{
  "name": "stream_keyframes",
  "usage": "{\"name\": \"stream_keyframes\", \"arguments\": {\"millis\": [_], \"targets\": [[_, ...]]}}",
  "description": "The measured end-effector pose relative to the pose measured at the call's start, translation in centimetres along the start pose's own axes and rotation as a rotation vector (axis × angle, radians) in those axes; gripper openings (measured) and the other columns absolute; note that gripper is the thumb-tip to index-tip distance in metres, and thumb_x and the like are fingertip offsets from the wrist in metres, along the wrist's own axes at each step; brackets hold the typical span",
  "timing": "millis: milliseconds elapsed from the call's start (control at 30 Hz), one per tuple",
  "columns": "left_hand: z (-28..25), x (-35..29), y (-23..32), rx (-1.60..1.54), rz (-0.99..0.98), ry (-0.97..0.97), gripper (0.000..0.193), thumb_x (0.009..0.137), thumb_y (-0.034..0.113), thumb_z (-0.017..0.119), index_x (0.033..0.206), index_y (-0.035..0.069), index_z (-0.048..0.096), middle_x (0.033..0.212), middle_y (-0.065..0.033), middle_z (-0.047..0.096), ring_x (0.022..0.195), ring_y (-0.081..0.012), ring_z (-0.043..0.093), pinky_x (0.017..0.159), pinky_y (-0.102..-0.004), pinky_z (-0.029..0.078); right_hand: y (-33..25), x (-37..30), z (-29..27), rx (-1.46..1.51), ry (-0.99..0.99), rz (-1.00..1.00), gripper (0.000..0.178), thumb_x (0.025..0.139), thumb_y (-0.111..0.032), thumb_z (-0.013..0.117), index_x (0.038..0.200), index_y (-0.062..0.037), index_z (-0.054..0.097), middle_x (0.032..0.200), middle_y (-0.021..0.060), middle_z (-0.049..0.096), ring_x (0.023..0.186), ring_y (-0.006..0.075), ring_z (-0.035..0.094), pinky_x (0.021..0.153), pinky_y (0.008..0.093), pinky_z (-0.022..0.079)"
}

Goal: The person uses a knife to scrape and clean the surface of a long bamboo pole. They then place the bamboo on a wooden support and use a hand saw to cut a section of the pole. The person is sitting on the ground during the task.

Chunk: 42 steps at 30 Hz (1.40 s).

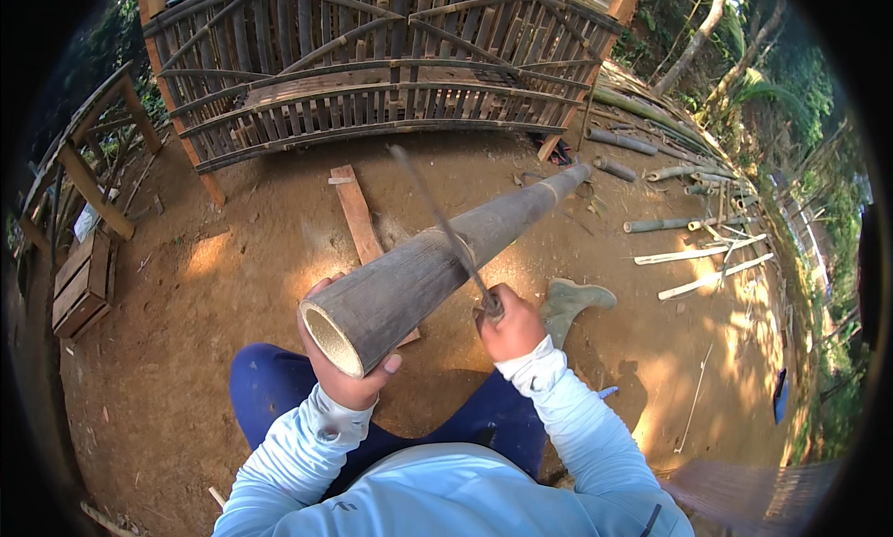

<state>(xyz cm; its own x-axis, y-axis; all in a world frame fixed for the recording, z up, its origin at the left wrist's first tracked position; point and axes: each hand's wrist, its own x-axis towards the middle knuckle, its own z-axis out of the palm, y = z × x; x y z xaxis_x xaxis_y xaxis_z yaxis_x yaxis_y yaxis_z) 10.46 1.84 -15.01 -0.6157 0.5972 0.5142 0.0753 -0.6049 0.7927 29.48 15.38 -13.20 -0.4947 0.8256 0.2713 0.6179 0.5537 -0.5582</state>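
One thick bamboo pole (400, 281) lies aslant before the person, its pale, cut near end at left by the lap, its far end reaching right; whether that far end rests on the ground cannot be confirmed. The left hand (346, 382) cups the near end, fingers wrapped along its left side, thumb at its right. The right hand (516, 327) has its fingers clenched round the handle (493, 306) of a long blade (430, 198), which is blurred and crosses over the pole; contact cannot be determined.

Assessment: the pole is judged stiff and fairly heavy, with much of its weight beyond the left hand. The woody wall appears hard to crush; the smooth, round rind may roll or slip. Recommended hold: underneath, behind the rim, fingers clear of the blade.
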Motion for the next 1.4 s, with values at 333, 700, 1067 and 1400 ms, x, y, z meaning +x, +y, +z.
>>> {"name": "stream_keyframes", "arguments": {"millis": [333,700,1067,1400], "targets": [[-0.5,-0.5,0.2,-0.019,-0.091,0.081,0.106,0.062,0.027,0.087,0.142,0.003,0.022,0.134,-0.014,0.039,0.123,-0.0277,0.044,0.102,-0.0413,0.038,-0.9,-0.3,1.2,0.1,-0.014,-0.174,0.021,0.076,-0.013,0.069,0.088,-0.0021,0.056,0.074,0.0209,0.061,0.074,0.0427,0.062,0.062,0.0439,0.048],[-0.2,-0.3,-0.1,0.013,-0.08,0.103,0.105,0.062,0.028,0.088,0.141,0.003,0.023,0.131,-0.0138,0.04,0.121,-0.0272,0.045,0.102,-0.0407,0.039,0.5,2.8,0.0,-0.037,0.005,0.147,0.022,0.077,-0.015,0.068,0.089,-0.0025,0.055,0.079,0.0222,0.062,0.081,0.0445,0.061,0.067,0.046,0.048],[-0.6,0.6,0.2,0.118,0.016,-0.045,0.104,0.06,0.03,0.087,0.138,0.002,0.025,0.132,-0.0157,0.04,0.123,-0.0289,0.045,0.103,-0.043,0.038,-0.2,0.0,-1.1,-0.008,-0.066,-0.158,0.019,0.079,-0.014,0.065,0.092,-0.0028,0.055,0.076,0.0231,0.062,0.076,0.0446,0.061,0.066,0.0494,0.048],[-1.2,1.0,0.4,0.149,0.052,-0.176,0.109,0.06,0.035,0.087,0.142,0.005,0.023,0.138,-0.0138,0.037,0.13,-0.0294,0.039,0.107,-0.0462,0.035,1.0,1.0,-1.9,-0.045,-0.008,-0.044,0.021,0.078,-0.014,0.065,0.092,-0.0014,0.056,0.072,0.023,0.061,0.073,0.0439,0.062,0.063,0.0483,0.048]]}}
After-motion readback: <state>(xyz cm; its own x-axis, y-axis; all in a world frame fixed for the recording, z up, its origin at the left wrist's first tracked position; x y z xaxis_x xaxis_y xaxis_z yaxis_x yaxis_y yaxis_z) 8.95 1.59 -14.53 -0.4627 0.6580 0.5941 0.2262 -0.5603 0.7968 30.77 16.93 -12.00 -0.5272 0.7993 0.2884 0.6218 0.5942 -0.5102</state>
